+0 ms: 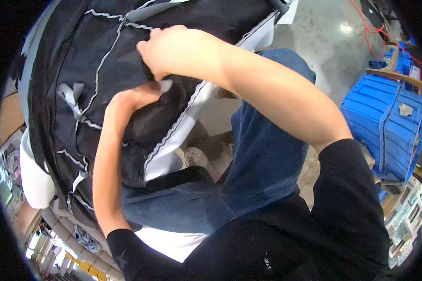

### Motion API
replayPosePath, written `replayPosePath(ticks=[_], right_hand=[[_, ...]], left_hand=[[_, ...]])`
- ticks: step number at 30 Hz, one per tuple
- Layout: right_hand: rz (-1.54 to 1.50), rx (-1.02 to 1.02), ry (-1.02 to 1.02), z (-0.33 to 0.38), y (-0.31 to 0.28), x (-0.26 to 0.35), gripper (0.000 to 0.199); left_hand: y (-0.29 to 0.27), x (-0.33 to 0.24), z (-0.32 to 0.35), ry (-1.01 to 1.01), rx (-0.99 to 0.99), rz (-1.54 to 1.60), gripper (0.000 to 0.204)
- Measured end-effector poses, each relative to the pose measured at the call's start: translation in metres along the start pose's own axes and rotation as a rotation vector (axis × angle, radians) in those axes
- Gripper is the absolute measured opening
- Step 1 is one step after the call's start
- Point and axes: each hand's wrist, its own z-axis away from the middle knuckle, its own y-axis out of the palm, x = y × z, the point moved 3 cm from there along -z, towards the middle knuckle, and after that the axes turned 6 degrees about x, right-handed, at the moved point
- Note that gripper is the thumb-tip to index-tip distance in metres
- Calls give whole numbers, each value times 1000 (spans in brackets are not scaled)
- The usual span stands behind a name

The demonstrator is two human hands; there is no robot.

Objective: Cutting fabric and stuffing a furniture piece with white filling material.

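A large sheet of black fabric is draped in front of me, crossed by pale, wavy seam edges, with a white strip along its near right border. My left hand lies low over the fabric, its fingers closed at a small whitish flap. Just beyond it, my right hand is curled against the fabric near a pale seam. What its fingers grip is hidden behind the hand. Grey-white flaps stick up from a seam junction on the left.
At the right stand blue plastic crates with a wooden piece on top. A red cord lies on the grey floor. To the left is a rounded white object. My knees in blue trousers are close under the fabric.
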Motion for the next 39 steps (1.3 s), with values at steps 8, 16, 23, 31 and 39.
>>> replayPosePath(ticks=[8,16,23,31,39], right_hand=[[-78,279,152,-20,5,3,84],[-100,261,42,-12,-20,-11,47],[-187,283,83,-15,-15,-16,37],[-199,183,117,-20,-22,-12,33],[-47,277,-81,-31,-8,-12,47]], left_hand=[[15,-17,28,-211,-345,-62,35],[2,-77,104,196,-635,-116,44],[11,-13,32,-157,-225,1475,31],[9,-36,3,352,-326,1138,32],[31,-98,131,-116,-792,-181,40]])
